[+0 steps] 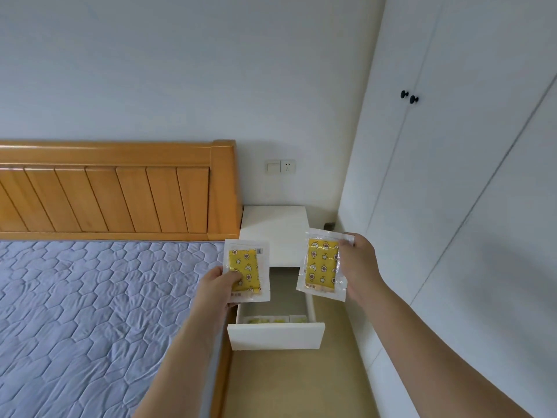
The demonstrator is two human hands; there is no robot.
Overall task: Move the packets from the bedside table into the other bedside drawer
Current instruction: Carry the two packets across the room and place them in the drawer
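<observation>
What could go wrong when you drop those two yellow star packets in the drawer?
1. Each packet is pinched only at an edge: the left hand holds the left packet by its lower corner, the right hand holds the right packet by its side. One might slip and fall outside.
2. The open drawer is narrow, with the bed close beside it, so a dropped packet could miss.
3. Other packets already lie inside, so new ones may pile unevenly.

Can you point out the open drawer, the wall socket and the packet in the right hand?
open drawer (275, 336): head view, white front panel.
wall socket (287, 166): head view, its faceplate.
packet in the right hand (322, 267): head view, yellow printed middle.
</observation>
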